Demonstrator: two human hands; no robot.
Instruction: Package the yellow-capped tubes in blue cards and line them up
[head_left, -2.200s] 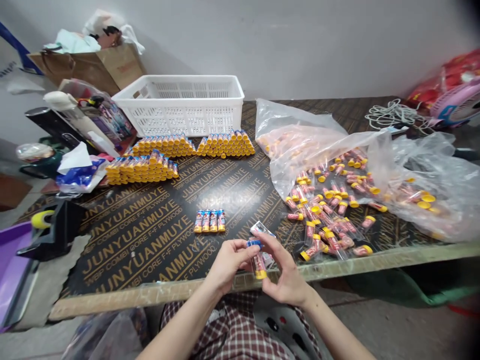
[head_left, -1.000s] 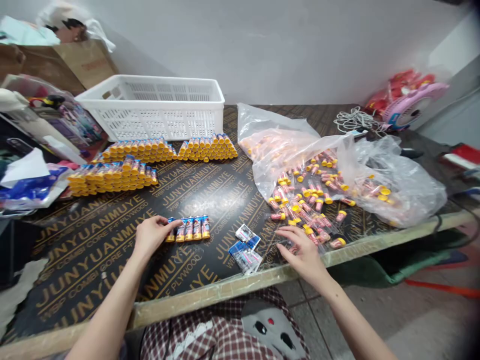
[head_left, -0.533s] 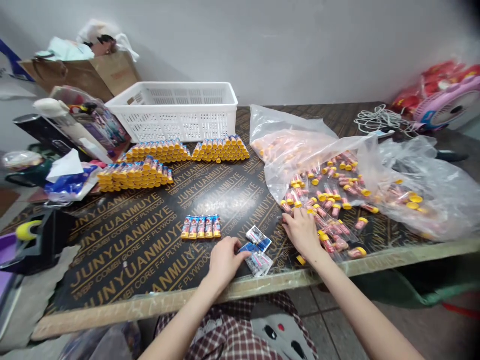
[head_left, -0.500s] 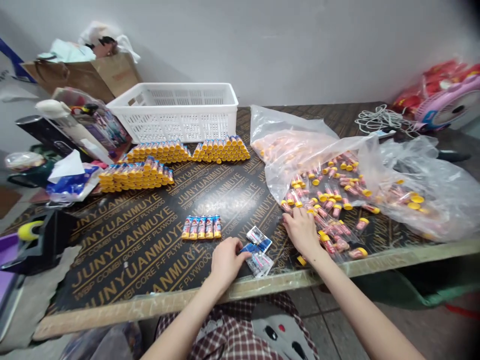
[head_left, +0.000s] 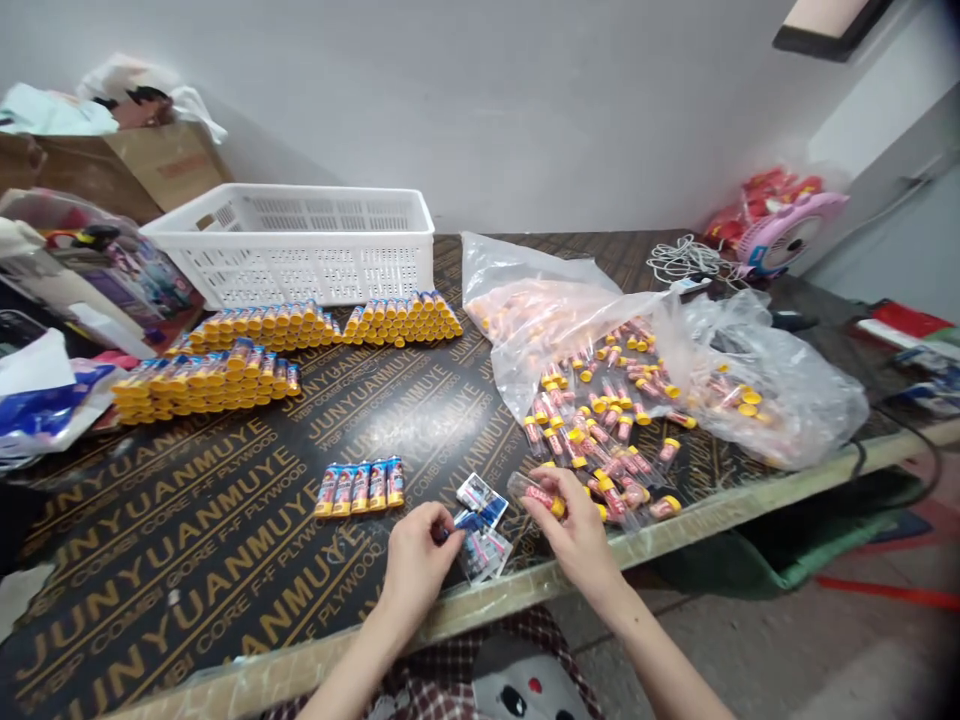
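Observation:
In the head view my left hand (head_left: pixel 418 562) has its thumb and fingers pinched on the end of a blue printed wrapper (head_left: pixel 468 520). Another printed wrapper (head_left: pixel 481 498) and a paler one (head_left: pixel 486 556) lie on the table right beside these fingers. My right hand (head_left: pixel 576 532) grips a small clear tube (head_left: pixel 538 490) of pink pieces with a yellow cap, held tilted above the table. Further right spreads a pile of similar tubes (head_left: pixel 600 440), partly under a clear plastic bag (head_left: pixel 577 310). A short row of blue-wrapped tubes (head_left: pixel 360 487) lies left of my left hand.
Stacks of wrapped tubes (head_left: pixel 206 385) sit at the back left, before a white plastic basket (head_left: pixel 300 262). A pink fan (head_left: pixel 787 235) and a coiled white cable (head_left: pixel 686 262) are at the back right. The taped table edge (head_left: pixel 517 594) runs close to me.
My right hand has picked a tube from the pile and brought it left, nearer my left hand. The left hand stays by the wrappers. The view has shifted to the right.

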